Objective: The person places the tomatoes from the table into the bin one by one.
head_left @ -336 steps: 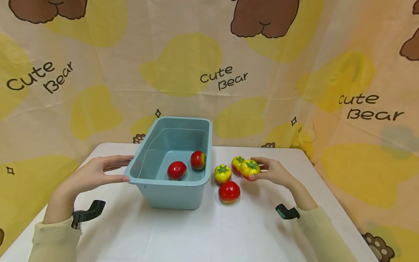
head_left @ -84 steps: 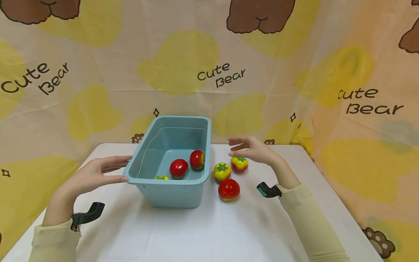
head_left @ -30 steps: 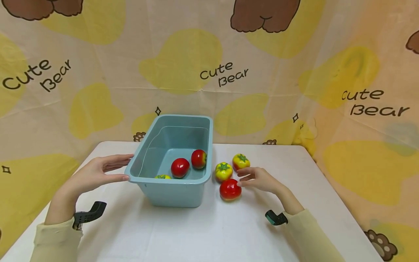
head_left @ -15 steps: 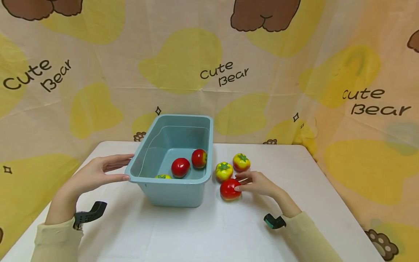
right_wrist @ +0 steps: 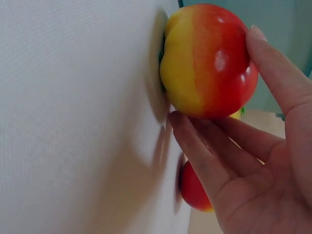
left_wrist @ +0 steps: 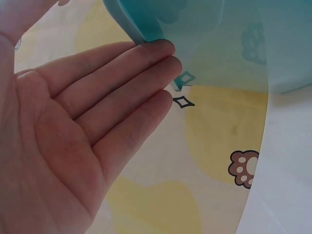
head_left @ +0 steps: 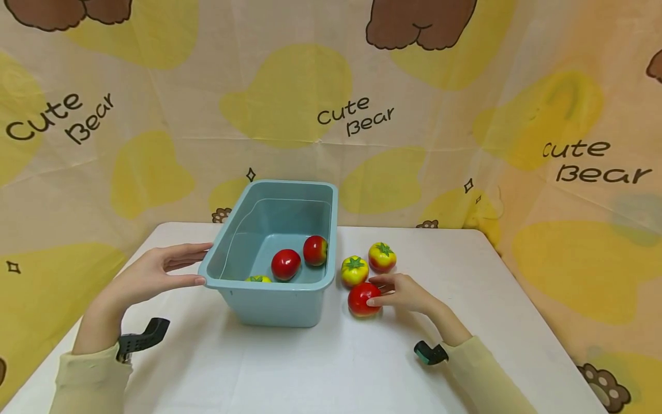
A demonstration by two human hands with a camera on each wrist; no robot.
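My right hand (head_left: 408, 294) has its thumb and fingers around a shiny red toy tomato (head_left: 359, 299) that rests on the table, its yellow end face down. In the right wrist view, the thumb touches one side of this tomato (right_wrist: 209, 61) and fingertips the other. Straight fingers of my left hand (head_left: 147, 277) lie along the left rim of a blue-grey plastic bin (head_left: 271, 305), with the thumb at its near corner. Inside are two red tomatoes (head_left: 285, 264) and a partly hidden yellow-topped one (head_left: 258, 279).
Two tomatoes with yellow tops and green leaves, one nearer the bin (head_left: 354, 271) and one farther back (head_left: 382, 257), sit just behind the red one. A white table (head_left: 310, 368) stands against a patterned cloth backdrop (head_left: 289, 98).
My right hand has come down toward me from the back tomatoes and closed around the red one. The tomato it held at first is gone from the table; a yellow top shows in the bin.
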